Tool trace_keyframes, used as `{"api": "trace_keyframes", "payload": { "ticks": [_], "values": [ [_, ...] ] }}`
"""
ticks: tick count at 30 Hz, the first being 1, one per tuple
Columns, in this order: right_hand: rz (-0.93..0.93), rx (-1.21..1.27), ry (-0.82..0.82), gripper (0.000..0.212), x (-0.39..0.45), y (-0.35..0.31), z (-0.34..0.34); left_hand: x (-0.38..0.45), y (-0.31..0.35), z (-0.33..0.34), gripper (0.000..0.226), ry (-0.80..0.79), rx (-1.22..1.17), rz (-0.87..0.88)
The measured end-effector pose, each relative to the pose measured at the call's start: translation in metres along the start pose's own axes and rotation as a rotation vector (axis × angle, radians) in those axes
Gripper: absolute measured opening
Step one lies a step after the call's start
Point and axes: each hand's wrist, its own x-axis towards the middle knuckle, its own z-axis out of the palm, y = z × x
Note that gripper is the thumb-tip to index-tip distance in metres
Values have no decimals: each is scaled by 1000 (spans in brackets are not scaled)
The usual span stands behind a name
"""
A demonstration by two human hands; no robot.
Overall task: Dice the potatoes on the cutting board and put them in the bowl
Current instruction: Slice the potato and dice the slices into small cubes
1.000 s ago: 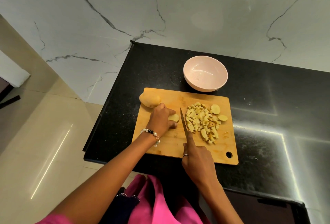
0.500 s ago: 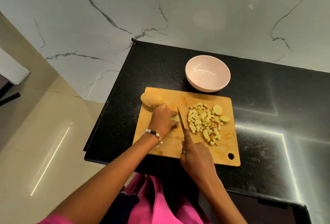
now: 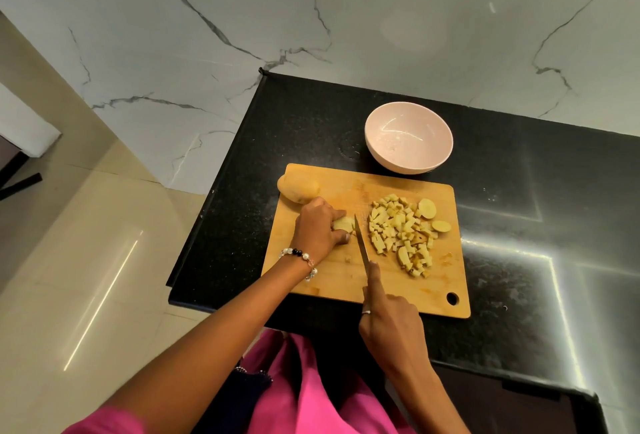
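the cutting board (image 3: pixel 346 281) lies on a black counter (image 3: pixel 519 260), its left side close to the counter's left edge and its near side close to the front edge, with floor beyond both. to the right of the board the counter stretches bare and wide; behind it, just off the far edge, stands a pink bowl (image 3: pixel 375 149), with a marble wall behind. the left hand (image 3: pixel 317 231) is curled over a potato piece (image 3: pixel 343 224) near the board's middle, fingers and thumb bent around it, pinning it to the wood. the right hand (image 3: pixel 389 328) grips a knife (image 3: pixel 361 243), fingers wrapped on the hidden handle, forefinger stretched along the back of the blade; the blade stands just right of the held piece, its tip beside the left fingertips. a whole potato (image 3: pixel 297 189) sits at the board's far left corner, overhanging it slightly. a heap of diced potato (image 3: pixel 401 236) and two round slices (image 3: pixel 427 208) fill the board's right half, a little apart from the blade.
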Motion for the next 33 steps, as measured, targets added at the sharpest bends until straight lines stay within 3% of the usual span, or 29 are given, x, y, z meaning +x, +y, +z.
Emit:
{"api": "trace_keyframes", "payload": {
  "ticks": [18,27,33],
  "values": [
    [-36,-135,-76,68,39,-14,-10,-3,-4,3,45,61,-49,-13],
    [10,-135,-169,67,-11,-10,-20,-6,-5,7,46,90,-76,-12],
    [19,-26,-61,59,7,-16,-28,-5,-5,4,51,76,-49,-43]
  ]
}}
